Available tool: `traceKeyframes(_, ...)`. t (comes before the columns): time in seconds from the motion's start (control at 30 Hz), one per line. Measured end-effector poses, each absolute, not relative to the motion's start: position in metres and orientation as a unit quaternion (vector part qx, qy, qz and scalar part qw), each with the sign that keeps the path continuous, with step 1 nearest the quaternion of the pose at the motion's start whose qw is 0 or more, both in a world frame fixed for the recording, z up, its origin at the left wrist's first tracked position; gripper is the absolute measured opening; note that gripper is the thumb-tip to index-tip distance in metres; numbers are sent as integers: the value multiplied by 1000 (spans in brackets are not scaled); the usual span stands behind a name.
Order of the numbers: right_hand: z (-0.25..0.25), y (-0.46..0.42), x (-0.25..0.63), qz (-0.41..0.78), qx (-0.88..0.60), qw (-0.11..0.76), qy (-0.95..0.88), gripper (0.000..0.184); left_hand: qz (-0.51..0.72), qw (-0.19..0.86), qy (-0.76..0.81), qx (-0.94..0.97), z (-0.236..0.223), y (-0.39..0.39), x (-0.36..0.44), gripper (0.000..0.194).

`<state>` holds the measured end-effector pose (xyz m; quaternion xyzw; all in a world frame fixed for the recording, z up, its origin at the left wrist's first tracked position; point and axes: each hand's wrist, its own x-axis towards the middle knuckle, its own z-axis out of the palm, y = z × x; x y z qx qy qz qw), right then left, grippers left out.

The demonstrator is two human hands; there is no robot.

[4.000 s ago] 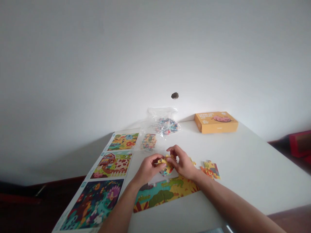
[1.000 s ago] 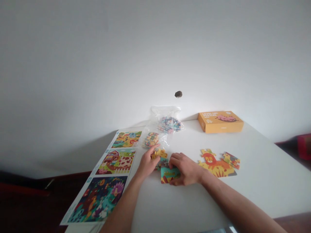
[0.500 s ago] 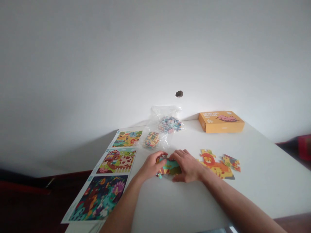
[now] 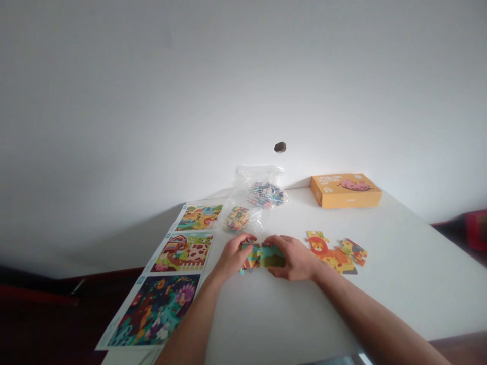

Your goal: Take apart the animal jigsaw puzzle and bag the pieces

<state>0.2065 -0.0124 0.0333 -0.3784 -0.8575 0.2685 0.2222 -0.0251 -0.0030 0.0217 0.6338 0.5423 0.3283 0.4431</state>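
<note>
Lion pieces [image 4: 335, 259] have slid left; our left hand [image 4: 233, 256] and right hand [image 4: 299, 258] pinch meeting green pieces [image 4: 272, 257], the lion still unjoined.

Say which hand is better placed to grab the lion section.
Likely the right hand: its wrist is beside the lion section, while the left hand is farther away, across the held puzzle pieces.

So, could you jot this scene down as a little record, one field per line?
Left hand: holding red-and-yellow jigsaw pieces
Right hand: holding a green-and-blue jigsaw section
Joined together: cannot tell
Right side: lion jigsaw section on the white table
Back: clear plastic packaging holding more pieces
Back right: orange "Level Up! Puzzles" box
Left side: sheet with three printed pictures
</note>
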Motion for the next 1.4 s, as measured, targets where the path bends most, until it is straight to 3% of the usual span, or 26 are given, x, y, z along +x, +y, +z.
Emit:
traceKeyframes(0.33,34,-17,196,287,-341,239,-863,72,314,458,468,688,24,-13,-11,30)
traceKeyframes(0.47,36,-14,204,240,-359,201,-879,101,305,433,486,695,24,-11,-14,32)
traceKeyframes(0.53,36,-12,212,213,-377,180,-883,106,296,424,503,693,24,-9,-17,29)
traceKeyframes(0.77,33,-7,222,197,-365,162,-895,49,289,420,543,667,25,-5,-23,26)
traceKeyframes(0.97,24,-6,212,245,-377,218,-866,56,312,454,554,624,29,-4,-28,29)
traceKeyframes(1.2,24,-9,205,320,-362,273,-832,49,379,583,529,486,32,-4,-31,34)
traceKeyframes(1.4,20,-11,199,345,-359,307,-811,46,390,599,535,450,31,-4,-32,34)
